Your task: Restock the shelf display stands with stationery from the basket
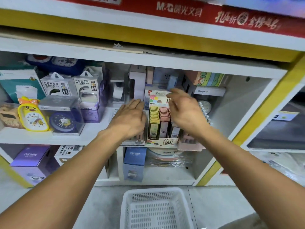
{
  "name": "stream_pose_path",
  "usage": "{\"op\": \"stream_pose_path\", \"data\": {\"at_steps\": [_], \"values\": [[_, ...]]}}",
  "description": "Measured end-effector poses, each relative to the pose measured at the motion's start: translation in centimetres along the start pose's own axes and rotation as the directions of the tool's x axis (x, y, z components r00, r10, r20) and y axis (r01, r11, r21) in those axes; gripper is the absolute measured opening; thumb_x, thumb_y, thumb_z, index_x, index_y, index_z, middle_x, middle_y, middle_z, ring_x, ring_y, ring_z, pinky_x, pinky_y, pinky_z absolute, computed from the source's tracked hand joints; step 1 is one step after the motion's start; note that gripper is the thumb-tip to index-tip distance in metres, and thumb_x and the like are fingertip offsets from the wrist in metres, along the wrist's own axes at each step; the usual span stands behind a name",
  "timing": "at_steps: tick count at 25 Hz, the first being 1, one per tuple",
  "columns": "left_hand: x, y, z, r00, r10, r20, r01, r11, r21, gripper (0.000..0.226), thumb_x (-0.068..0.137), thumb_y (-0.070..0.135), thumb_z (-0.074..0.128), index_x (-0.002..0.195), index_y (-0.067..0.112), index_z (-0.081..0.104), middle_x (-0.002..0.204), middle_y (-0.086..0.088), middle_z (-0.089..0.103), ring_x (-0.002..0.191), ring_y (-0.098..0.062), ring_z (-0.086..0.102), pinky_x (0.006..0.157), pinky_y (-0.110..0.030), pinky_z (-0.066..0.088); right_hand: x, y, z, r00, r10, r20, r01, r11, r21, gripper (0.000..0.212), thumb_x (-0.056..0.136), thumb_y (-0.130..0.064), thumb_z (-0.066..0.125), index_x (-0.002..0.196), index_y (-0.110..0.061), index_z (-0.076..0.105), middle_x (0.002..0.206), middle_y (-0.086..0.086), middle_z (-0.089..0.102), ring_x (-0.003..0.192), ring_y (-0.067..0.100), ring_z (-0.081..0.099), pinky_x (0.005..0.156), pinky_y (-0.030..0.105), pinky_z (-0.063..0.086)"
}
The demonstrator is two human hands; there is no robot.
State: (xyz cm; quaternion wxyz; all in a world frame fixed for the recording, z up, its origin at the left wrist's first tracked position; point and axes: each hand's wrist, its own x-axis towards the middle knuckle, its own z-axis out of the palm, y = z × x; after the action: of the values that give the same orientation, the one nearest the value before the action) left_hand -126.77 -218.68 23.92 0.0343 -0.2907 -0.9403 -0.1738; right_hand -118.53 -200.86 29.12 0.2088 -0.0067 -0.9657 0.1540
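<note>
- While both forearms are stretched toward the shelf (92,138), the left hand (130,118) is laid palm-down, fingers straight and pressed together, against the left side of the display stand (162,128).
- The right hand (184,109) is held over the stand's right side, fingers loosely curled; what they pinch cannot be told.
- The white basket (155,210) is seen on the floor below.

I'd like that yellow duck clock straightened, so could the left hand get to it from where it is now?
Probably yes: the yellow duck clock stands at the shelf's front edge, nothing before it, and the left hand holds nothing.
</note>
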Motion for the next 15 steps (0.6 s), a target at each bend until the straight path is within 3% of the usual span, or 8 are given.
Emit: {"op": "stream_pose_path", "data": {"at_steps": [2, 4, 6, 8, 11, 15], "values": [[0.5, 1.9, -0.2, 0.998, 0.054, -0.015, -0.055, 0.998, -0.037, 0.056, 0.104, 0.035, 0.024, 0.156, 0.015, 0.017, 0.165, -0.003, 0.012, 0.152, -0.016, 0.007, 0.123, -0.037, 0.008, -0.5, 2.9, -2.3, 0.980, 0.157, -0.119, -0.145, 0.984, 0.099, 0.033, 0.101, -0.017, 0.044, 0.127, -0.011, 0.063, 0.136, 0.008, 0.060, 0.125, 0.027, 0.054, 0.103, 0.029, 0.040], [1.0, 3.6, -0.1, 0.996, 0.086, -0.009, -0.086, 0.996, -0.035, 0.057, 0.104, 0.037, 0.024, 0.157, 0.016, 0.016, 0.166, -0.002, 0.010, 0.152, -0.016, 0.005, 0.123, -0.036, 0.004, -1.1, 5.1, -3.3, 0.959, 0.240, -0.153, -0.216, 0.963, 0.160, 0.029, 0.101, -0.017, 0.044, 0.121, -0.010, 0.063, 0.125, 0.012, 0.064, 0.115, 0.032, 0.058, 0.092, 0.032, 0.045], [1.6, 5.1, 0.5, 0.994, 0.110, 0.008, -0.110, 0.994, 0.008, 0.058, 0.104, 0.041, 0.022, 0.157, 0.018, 0.013, 0.166, 0.001, 0.006, 0.152, -0.015, 0.001, 0.122, -0.035, 0.000, -1.5, 6.2, -3.1, 0.971, 0.236, -0.047, -0.229, 0.967, 0.113, 0.037, 0.104, -0.028, 0.041, 0.135, -0.013, 0.055, 0.144, 0.012, 0.053, 0.132, 0.032, 0.048, 0.105, 0.034, 0.040], [2.2, 6.3, 1.1, 0.989, 0.145, 0.040, -0.147, 0.987, 0.069, 0.061, 0.103, 0.047, 0.017, 0.158, 0.021, 0.008, 0.166, 0.004, 0.001, 0.152, -0.013, -0.003, 0.122, -0.037, -0.002, -1.9, 6.8, -2.0, 0.973, 0.193, 0.124, -0.192, 0.981, -0.021, 0.055, 0.105, -0.045, 0.033, 0.152, -0.017, 0.036, 0.163, 0.007, 0.026, 0.150, 0.025, 0.023, 0.122, 0.042, 0.020], [2.9, 7.1, 2.2, 0.981, 0.171, 0.092, -0.183, 0.973, 0.141, 0.063, 0.102, 0.053, 0.012, 0.158, 0.026, 0.004, 0.165, 0.008, -0.003, 0.151, -0.011, -0.007, 0.122, -0.039, -0.005, -1.9, 7.4, -0.6, 0.952, 0.165, 0.257, -0.115, 0.973, -0.199, 0.070, 0.100, -0.062, 0.018, 0.159, -0.025, 0.015, 0.167, -0.001, 0.003, 0.154, 0.019, 0.002, 0.124, 0.049, 0.005], [2.9, 7.2, 3.6, 0.977, 0.151, 0.147, -0.175, 0.970, 0.167, 0.061, 0.101, 0.055, 0.005, 0.157, 0.030, 0.003, 0.165, 0.011, -0.006, 0.150, -0.009, -0.009, 0.122, -0.040, -0.004, -2.0, 8.1, 0.6, 0.946, 0.145, 0.289, -0.057, 0.955, -0.290, 0.072, 0.099, -0.064, 0.012, 0.159, -0.024, 0.007, 0.167, -0.003, 0.000, 0.154, 0.018, -0.002, 0.124, 0.046, 0.007]]}}
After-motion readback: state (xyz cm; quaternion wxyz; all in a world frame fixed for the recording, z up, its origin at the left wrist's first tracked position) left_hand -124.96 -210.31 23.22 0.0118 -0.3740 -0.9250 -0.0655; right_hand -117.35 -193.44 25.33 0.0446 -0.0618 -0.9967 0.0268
